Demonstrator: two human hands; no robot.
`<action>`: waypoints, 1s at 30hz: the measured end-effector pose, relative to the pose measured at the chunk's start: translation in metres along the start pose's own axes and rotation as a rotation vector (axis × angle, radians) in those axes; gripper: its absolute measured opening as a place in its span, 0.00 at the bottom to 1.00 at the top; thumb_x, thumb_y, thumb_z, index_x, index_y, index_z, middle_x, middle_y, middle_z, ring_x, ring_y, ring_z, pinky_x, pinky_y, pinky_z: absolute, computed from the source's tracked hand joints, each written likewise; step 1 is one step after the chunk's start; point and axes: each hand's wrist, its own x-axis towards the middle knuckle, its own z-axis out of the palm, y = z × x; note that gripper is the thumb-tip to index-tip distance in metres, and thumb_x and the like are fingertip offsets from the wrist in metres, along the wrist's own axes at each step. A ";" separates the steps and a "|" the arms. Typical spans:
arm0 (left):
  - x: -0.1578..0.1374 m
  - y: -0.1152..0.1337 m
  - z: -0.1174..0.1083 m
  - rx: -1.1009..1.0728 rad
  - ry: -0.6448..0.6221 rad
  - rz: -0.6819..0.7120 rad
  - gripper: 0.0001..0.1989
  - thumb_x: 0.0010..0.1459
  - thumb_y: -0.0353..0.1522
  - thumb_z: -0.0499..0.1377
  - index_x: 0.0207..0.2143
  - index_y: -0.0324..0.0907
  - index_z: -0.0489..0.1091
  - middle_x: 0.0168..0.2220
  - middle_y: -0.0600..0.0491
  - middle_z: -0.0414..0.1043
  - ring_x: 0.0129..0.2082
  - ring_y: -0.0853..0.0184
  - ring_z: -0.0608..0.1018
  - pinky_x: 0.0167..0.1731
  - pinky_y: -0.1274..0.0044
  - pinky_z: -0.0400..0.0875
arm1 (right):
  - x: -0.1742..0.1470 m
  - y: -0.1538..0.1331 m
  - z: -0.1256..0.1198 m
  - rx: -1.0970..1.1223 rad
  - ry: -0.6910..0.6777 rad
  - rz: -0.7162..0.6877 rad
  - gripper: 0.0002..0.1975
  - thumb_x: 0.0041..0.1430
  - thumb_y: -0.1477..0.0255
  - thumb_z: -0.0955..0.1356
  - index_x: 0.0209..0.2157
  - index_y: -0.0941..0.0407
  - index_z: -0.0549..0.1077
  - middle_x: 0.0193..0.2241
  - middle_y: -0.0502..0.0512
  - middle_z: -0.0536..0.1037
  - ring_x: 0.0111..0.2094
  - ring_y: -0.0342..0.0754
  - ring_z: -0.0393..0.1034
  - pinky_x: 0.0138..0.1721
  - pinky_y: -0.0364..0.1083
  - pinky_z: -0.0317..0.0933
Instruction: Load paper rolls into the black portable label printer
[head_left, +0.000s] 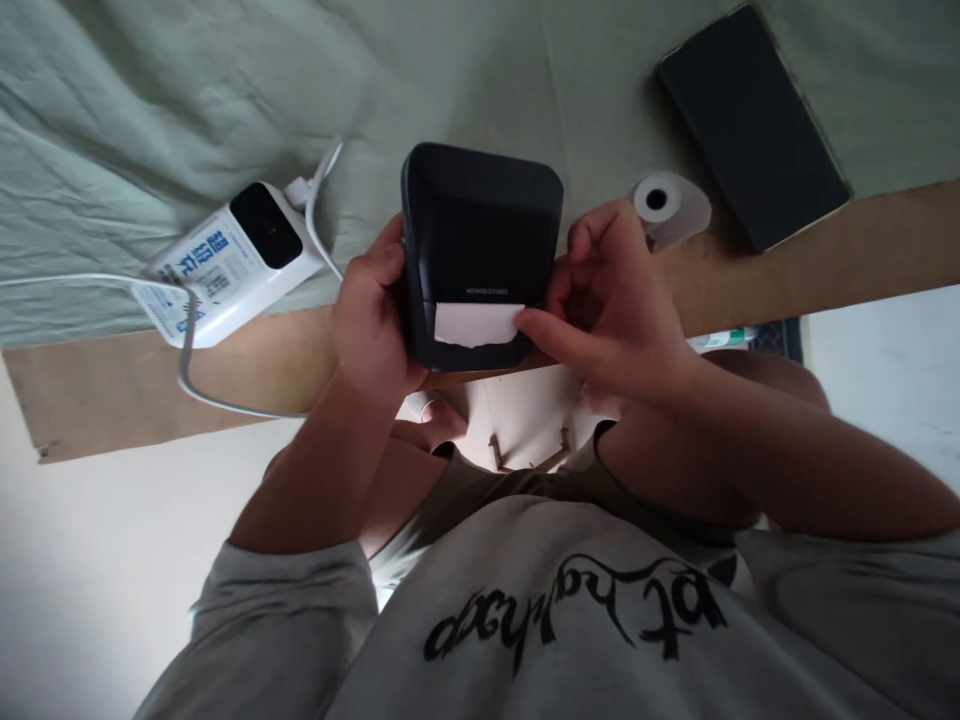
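A small black label printer (484, 225) is held up at the bed or table edge, its lid closed. My left hand (377, 320) is wrapped round the printer's left side, thumb along the edge. A short white paper strip (474, 323) with a torn lower edge sticks out of the slot near the printer's front. My right hand (619, 300) is at the printer's right side with its fingers curled. Its thumb tip lies on the right end of the paper strip; the fingertips behind are partly hidden.
To the right, a white paper roll (670, 205) stands on the green cloth (495, 70), near a dark tablet or phone (754, 125). On the left lies a white power bank (232, 260) with a black display and a white cable (187, 330). A brown board (135, 385) edges the cloth.
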 end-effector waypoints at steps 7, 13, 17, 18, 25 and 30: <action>0.001 0.000 -0.003 -0.086 -0.199 0.041 0.12 0.60 0.24 0.46 0.31 0.34 0.68 0.21 0.57 0.65 0.23 0.77 0.70 0.27 0.84 0.67 | 0.003 0.004 0.000 0.012 -0.020 0.005 0.23 0.48 0.70 0.71 0.37 0.52 0.51 0.16 0.35 0.64 0.16 0.37 0.58 0.20 0.41 0.51; 0.003 -0.003 -0.004 -0.043 -0.158 0.022 0.10 0.59 0.28 0.48 0.31 0.38 0.68 0.27 0.54 0.69 0.30 0.71 0.74 0.34 0.77 0.72 | 0.000 -0.006 0.000 0.008 0.061 -0.022 0.22 0.51 0.68 0.71 0.38 0.52 0.53 0.14 0.34 0.62 0.13 0.36 0.58 0.18 0.41 0.49; 0.001 -0.005 -0.006 -0.082 -0.196 -0.006 0.09 0.57 0.34 0.53 0.32 0.40 0.71 0.30 0.52 0.71 0.32 0.67 0.75 0.34 0.75 0.73 | 0.000 -0.026 0.000 -0.044 0.215 -0.165 0.13 0.60 0.68 0.67 0.36 0.52 0.55 0.20 0.39 0.62 0.18 0.35 0.65 0.17 0.39 0.50; 0.001 -0.005 -0.006 -0.088 -0.213 -0.013 0.09 0.56 0.35 0.55 0.33 0.39 0.71 0.30 0.52 0.72 0.32 0.67 0.75 0.33 0.75 0.73 | 0.002 -0.030 -0.001 -0.057 0.262 -0.246 0.12 0.60 0.70 0.66 0.34 0.53 0.55 0.23 0.41 0.62 0.21 0.35 0.69 0.18 0.39 0.51; -0.001 -0.006 -0.006 -0.100 -0.259 -0.011 0.10 0.57 0.36 0.56 0.37 0.39 0.71 0.32 0.54 0.76 0.32 0.69 0.77 0.34 0.77 0.73 | 0.013 -0.039 -0.007 -0.646 0.291 -0.398 0.04 0.63 0.72 0.62 0.33 0.55 0.62 0.31 0.44 0.73 0.30 0.35 0.71 0.26 0.37 0.55; 0.002 -0.007 -0.008 -0.062 -0.314 0.034 0.07 0.55 0.37 0.58 0.32 0.44 0.73 0.26 0.56 0.71 0.27 0.71 0.73 0.29 0.80 0.70 | 0.020 -0.061 0.001 -1.128 0.061 -0.107 0.11 0.60 0.67 0.62 0.42 0.51 0.72 0.35 0.47 0.78 0.34 0.47 0.72 0.27 0.43 0.39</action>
